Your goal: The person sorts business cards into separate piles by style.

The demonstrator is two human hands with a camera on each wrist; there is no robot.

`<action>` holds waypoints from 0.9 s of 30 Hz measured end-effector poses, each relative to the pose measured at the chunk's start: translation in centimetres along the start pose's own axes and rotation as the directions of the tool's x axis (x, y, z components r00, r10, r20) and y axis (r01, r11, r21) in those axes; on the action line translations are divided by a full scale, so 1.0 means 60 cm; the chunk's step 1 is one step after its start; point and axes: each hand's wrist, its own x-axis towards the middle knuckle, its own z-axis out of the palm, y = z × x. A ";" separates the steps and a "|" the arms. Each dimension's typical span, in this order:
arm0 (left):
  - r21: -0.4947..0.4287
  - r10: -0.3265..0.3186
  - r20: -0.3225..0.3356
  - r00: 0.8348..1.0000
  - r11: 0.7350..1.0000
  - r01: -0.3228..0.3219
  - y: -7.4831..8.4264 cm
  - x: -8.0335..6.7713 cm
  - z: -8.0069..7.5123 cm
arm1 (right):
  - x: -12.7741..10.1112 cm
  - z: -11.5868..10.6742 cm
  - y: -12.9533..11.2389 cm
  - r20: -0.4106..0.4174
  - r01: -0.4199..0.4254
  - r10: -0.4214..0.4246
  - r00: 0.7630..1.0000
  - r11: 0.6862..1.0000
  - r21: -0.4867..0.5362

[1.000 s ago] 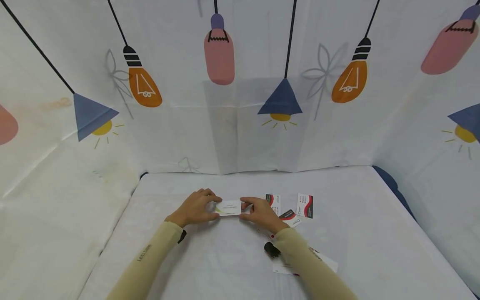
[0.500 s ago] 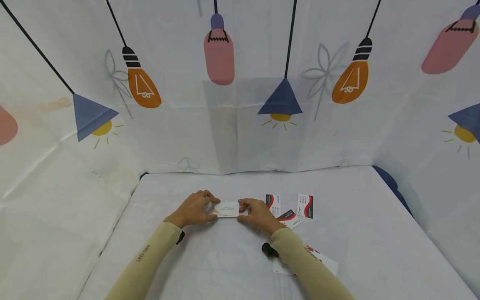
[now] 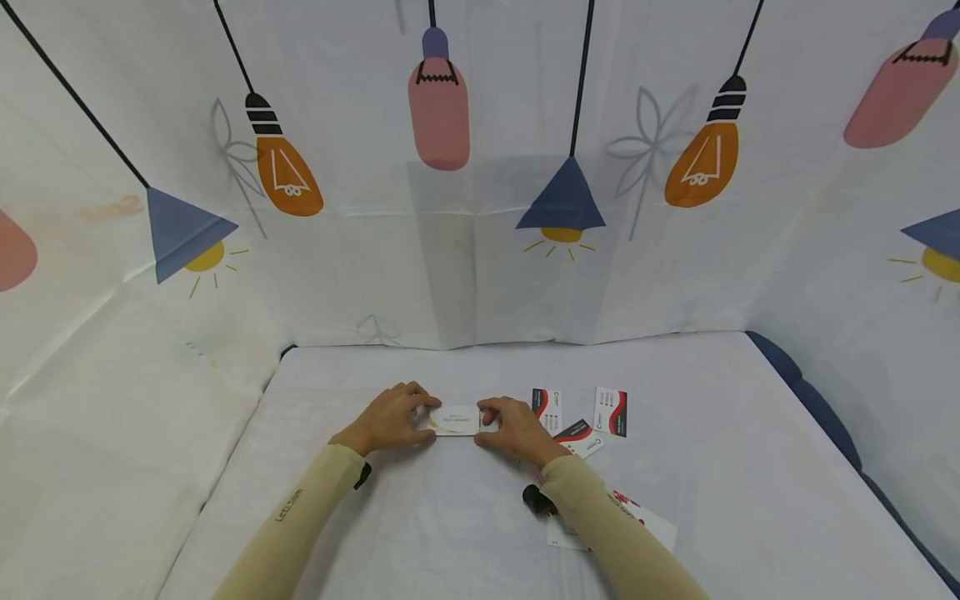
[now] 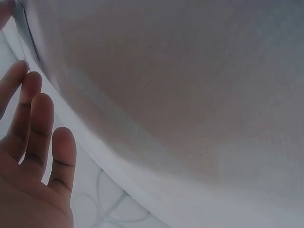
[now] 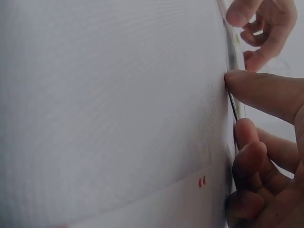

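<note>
- While the left hand (image 3: 386, 421) pinches one end of the white card (image 3: 455, 421), the right hand (image 3: 517, 429) pinches the other.
- Printed cards (image 3: 611, 412) lie on the desk (image 3: 420, 517).

Diffuse, slightly dim light covers the white cloth-covered tabletop (image 3: 735, 467) (head view), with a soft shadow beside the beige fabric left sleeve (image 3: 281, 533). Print on the small white rectangular card (image 3: 454, 421) is too soft to read. Left wrist view: murky, brownish, tabletop blurred. Right wrist view: paler, greyer, faintly line-patterned.
</note>
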 end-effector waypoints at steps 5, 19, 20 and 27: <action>-0.017 -0.003 0.015 1.000 1.000 0.003 0.001 0.000 0.003 | 0.000 -0.002 -0.001 0.013 -0.012 0.012 1.000 1.000 0.001; -0.036 0.011 0.007 1.000 0.999 -0.011 -0.006 0.002 0.004 | -0.006 -0.005 -0.006 -0.021 -0.039 0.039 0.999 0.999 -0.023; -0.038 0.018 -0.004 1.000 0.999 -0.018 -0.007 0.003 0.003 | -0.008 -0.007 -0.007 -0.038 -0.037 0.036 0.999 0.999 -0.027; -0.162 0.032 -0.075 0.997 0.986 -0.043 0.002 0.017 -0.008 | -0.032 -0.032 -0.014 -0.217 -0.091 0.094 0.972 0.996 0.023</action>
